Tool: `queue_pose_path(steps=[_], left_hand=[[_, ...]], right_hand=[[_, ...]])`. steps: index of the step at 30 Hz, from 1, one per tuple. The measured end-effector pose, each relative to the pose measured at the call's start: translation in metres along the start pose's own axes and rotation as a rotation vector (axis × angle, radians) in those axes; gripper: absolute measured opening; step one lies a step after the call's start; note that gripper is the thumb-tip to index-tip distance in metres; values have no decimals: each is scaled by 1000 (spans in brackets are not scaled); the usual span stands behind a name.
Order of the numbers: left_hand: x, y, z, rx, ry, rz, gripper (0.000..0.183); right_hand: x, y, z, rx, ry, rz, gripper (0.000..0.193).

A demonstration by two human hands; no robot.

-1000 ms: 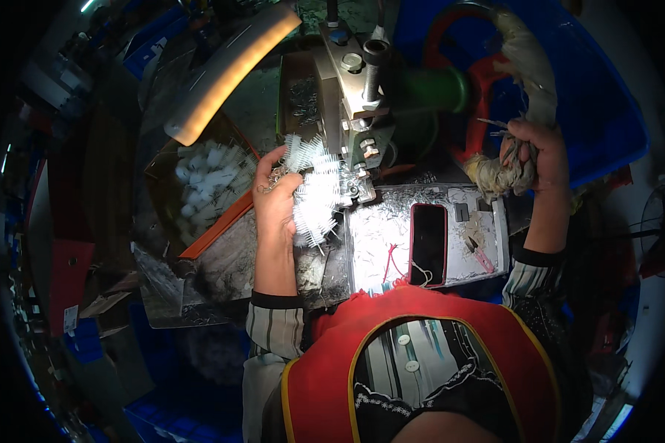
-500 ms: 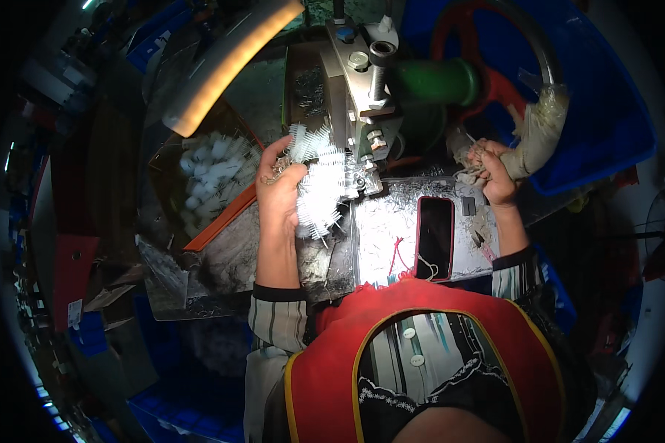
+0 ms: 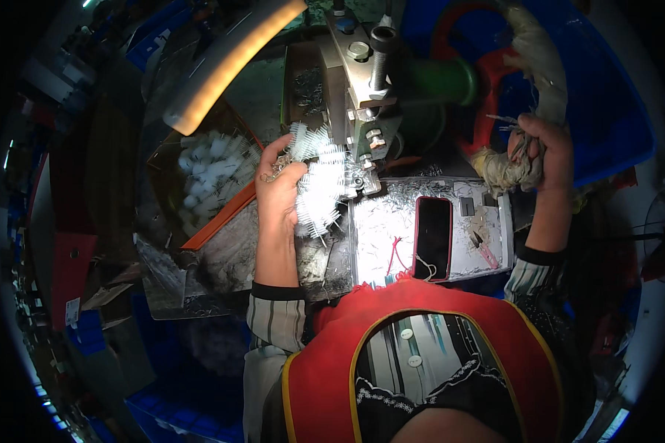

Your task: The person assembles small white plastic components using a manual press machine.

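Note:
My left hand [image 3: 275,193] is closed around a bunch of small white bristle brushes [image 3: 321,188] with wire ends. The bunch is beside the lower tip of a metal press head [image 3: 362,81] with several bolts, brightly lit; whether a brush touches the tip I cannot tell. On the right, my right hand [image 3: 553,151] is closed on the rim of a red handwheel [image 3: 486,125], where cloth and plastic wrapping [image 3: 506,171] cover it. Loose strands of the wrapping stick out by the fingers.
Left of my left hand, an open box [image 3: 188,244] with an orange edge holds many white brushes [image 3: 214,173]. A glowing lamp [image 3: 236,63] hangs above. A phone [image 3: 434,238], a pink-handled cutter [image 3: 486,252] and red string lie on a white board [image 3: 377,244]. A blue bin [image 3: 606,133] stands behind the wheel.
The handwheel has turned, its wrapped rim shifting in view. My right hand has moved to the right with it. My left hand and the brushes stay almost where they were.

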State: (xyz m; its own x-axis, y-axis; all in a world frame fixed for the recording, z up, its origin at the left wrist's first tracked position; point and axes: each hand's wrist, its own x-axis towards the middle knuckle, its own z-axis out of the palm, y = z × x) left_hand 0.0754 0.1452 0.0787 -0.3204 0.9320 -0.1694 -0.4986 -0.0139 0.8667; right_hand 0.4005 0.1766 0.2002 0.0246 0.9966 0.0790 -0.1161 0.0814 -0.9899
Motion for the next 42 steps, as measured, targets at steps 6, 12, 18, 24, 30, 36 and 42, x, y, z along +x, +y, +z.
queue_pose_path(steps=[6, 12, 18, 24, 30, 36, 42], left_hand=[[0, 3, 6, -31, -40, -2, 49], [-4, 3, 6, -19, 27, -10, 50], [-2, 3, 2, -30, 20, 0, 50], [2, 1, 2, -14, -28, -9, 50], [-3, -4, -4, -111, 96, 69, 48], [2, -6, -2, -80, 119, 65, 48], [0, -2, 3, -75, 85, 42, 49]], right_hand=[[-8, 115, -28, 163, 34, -409, 10], [-14, 54, -9, 7, 89, 2, 21], [-10, 23, 2, 23, -18, -104, 10], [-6, 123, -28, 17, 12, -317, 13], [-6, 19, -6, 19, 22, 23, 11], [6, -14, 4, 26, 18, 36, 14], [-17, 106, -12, 104, 67, -262, 17]])
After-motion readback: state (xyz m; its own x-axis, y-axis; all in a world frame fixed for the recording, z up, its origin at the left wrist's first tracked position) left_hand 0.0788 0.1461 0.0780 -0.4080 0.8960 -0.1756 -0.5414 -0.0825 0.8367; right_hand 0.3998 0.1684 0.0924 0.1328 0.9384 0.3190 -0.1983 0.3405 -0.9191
